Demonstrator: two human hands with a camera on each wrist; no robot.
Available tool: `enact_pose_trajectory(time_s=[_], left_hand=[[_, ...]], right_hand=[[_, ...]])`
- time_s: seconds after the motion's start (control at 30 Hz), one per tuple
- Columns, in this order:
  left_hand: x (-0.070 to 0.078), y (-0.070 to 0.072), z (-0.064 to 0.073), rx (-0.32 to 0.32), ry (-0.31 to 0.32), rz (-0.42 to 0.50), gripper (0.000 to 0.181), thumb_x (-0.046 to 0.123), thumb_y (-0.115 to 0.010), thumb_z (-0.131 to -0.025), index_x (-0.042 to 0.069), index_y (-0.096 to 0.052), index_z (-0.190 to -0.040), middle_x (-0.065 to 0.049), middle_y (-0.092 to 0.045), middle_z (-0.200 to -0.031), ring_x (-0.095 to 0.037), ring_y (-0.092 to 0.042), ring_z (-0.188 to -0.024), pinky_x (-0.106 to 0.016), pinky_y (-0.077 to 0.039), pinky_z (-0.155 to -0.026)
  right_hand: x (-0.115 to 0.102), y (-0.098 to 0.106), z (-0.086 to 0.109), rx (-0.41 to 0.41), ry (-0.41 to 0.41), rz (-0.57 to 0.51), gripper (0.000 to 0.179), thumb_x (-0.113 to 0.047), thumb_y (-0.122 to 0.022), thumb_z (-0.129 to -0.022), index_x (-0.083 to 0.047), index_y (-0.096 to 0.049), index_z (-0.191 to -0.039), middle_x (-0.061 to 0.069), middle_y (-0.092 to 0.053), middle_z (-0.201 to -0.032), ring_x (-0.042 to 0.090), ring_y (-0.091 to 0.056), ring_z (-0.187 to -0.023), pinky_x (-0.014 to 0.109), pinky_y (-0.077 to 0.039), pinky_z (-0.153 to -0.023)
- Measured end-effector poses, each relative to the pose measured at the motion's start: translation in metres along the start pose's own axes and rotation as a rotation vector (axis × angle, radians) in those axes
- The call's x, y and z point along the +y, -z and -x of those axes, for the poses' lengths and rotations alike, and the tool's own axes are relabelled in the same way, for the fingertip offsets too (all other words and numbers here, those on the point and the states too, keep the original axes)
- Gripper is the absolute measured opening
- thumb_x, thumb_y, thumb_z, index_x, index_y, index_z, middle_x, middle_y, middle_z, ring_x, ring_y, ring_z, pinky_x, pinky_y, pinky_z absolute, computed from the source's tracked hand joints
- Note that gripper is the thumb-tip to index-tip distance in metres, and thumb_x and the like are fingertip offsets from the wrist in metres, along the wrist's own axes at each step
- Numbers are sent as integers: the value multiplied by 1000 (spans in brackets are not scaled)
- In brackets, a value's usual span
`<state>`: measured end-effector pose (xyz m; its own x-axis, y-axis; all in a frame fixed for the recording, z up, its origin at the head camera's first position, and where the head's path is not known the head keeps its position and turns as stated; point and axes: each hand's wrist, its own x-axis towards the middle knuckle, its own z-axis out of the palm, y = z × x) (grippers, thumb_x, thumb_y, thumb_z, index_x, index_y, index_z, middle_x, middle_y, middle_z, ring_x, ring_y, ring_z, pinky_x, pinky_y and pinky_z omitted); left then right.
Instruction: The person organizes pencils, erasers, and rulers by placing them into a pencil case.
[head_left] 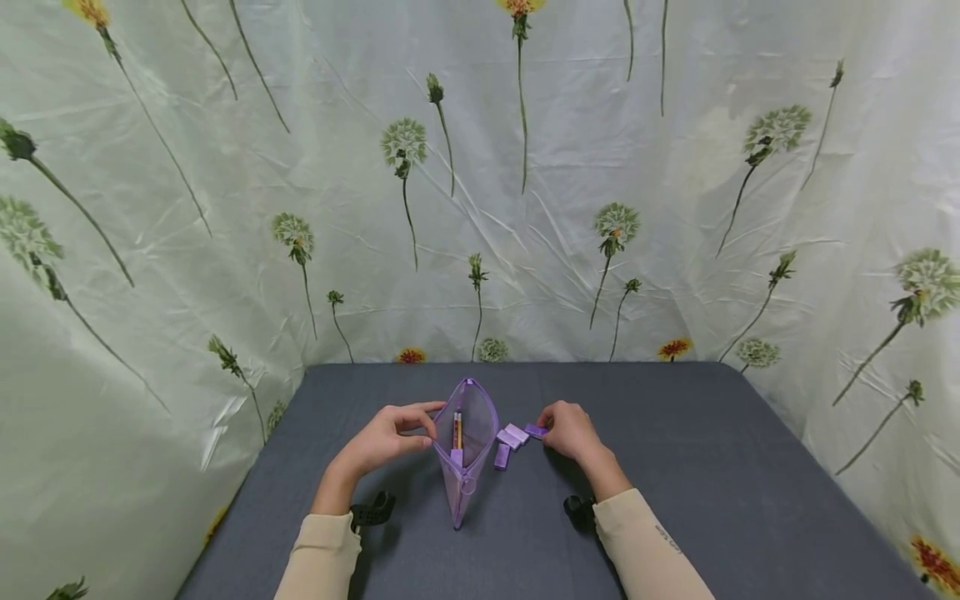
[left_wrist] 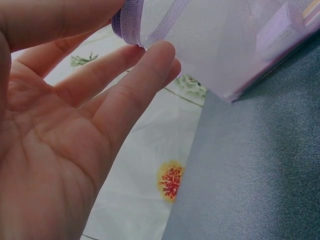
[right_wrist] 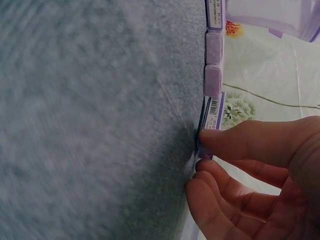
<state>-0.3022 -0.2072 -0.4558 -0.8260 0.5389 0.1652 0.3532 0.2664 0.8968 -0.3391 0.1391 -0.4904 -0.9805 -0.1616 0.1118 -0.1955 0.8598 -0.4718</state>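
Note:
A purple mesh pencil pouch (head_left: 491,408) stands on the table with its zipped mouth spread wide. My left hand (head_left: 390,433) pinches the left edge of that mouth; in the left wrist view the other fingers (left_wrist: 130,95) extend beside the mesh. Inside the pouch are pencils (head_left: 457,427) and a lilac eraser (head_left: 457,457). To the right, my right hand (head_left: 573,435) holds the end of a purple-sleeved eraser (right_wrist: 215,111) between thumb and fingers, low at the tabletop. Several more erasers (head_left: 502,456) lie between this hand and the pouch.
The dark grey table (head_left: 675,517) reaches back to a pale curtain (head_left: 555,250) printed with dandelions. Black wrist straps (head_left: 372,509) sit on both arms, near the beige sleeves (head_left: 322,550).

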Motion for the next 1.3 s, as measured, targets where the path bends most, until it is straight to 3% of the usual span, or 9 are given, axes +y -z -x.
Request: enact_pose_trajectory(time_s=[0.43,0.8,1.3], left_hand=[[0,2,1,-8,-30,3,12,3,-68,-94,14,-73,-92,-16,-47,-151,-42,-40,-140,-54,-44,-97],[-2,4,3,-5,-19,-12,5,9,-69,-95,11,-73,-96,-10,-47,-151,-35,-42,-140,-49,-45,-98],[-2,1,-1,-8,-31,-5,7,7,-68,-95,10,-74,-97,-13,-49,-150,-34,-42,-141,-53,-45,-97]], right_hand=[[-7,12,-1,0,-22,-62,17,-4,-78,-75,-16,-76,-87,-5,-65,-75,14,-57,-67,36,-48,-62],[-26,26,4,53,65,-133,18,-6,-81,-76,-16,-78,-90,-7,-63,-72,12,-57,-66,35,-47,-62],[-51,38,13,32,137,-235,19,-6,-80,-83,-20,-78,-95,-8,-65,-75,10,-60,-67,33,-50,-62]])
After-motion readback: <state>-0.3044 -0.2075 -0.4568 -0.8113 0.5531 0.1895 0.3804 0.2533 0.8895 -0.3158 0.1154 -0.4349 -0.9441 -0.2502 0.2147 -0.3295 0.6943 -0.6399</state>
